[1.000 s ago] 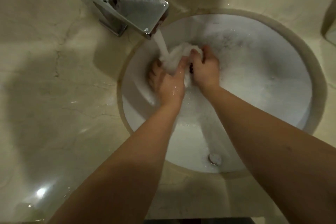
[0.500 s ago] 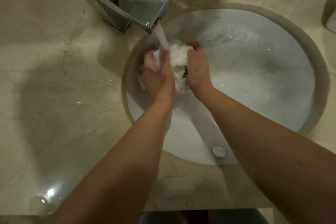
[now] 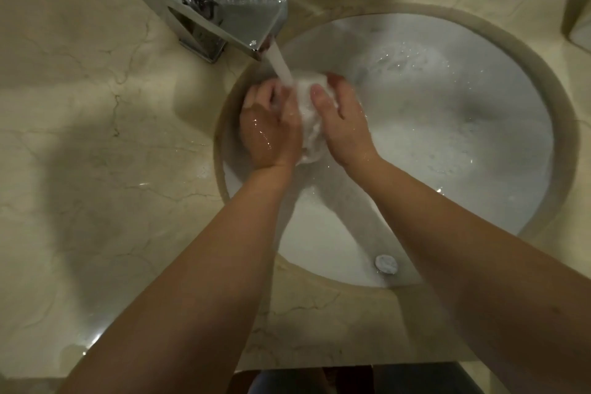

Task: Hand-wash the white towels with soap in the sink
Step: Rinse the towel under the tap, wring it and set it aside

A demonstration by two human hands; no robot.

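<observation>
The round white sink (image 3: 479, 169) sat sunk into a beige marble surface (image 3: 96, 153), its rim running close to the near edge at six o'clock, where only a narrow band of stone lay between the basin and the person's body. The widest open room inside the basin lay toward three o'clock, where foamy water pooled against the wall; the nine o'clock side was crowded by both hands.

A white towel (image 3: 310, 125) was bunched into a wet wad between the two hands, held above the basin at about ten o'clock from its middle, directly beneath the water stream (image 3: 281, 65). The left hand (image 3: 271, 131) pressed against the towel's left side with its fingers curled round it, so that grip was closed on the towel. The right hand (image 3: 345, 118) wrapped the other side, thumb lying across the cloth, also gripping the towel.

A square chrome faucet (image 3: 204, 3) stood on the surface at eleven o'clock, its spout reaching over the rim. A round metal overflow cap (image 3: 386, 263) showed on the basin wall at six o'clock. The surface carried dark veins and wet glints at seven o'clock.
</observation>
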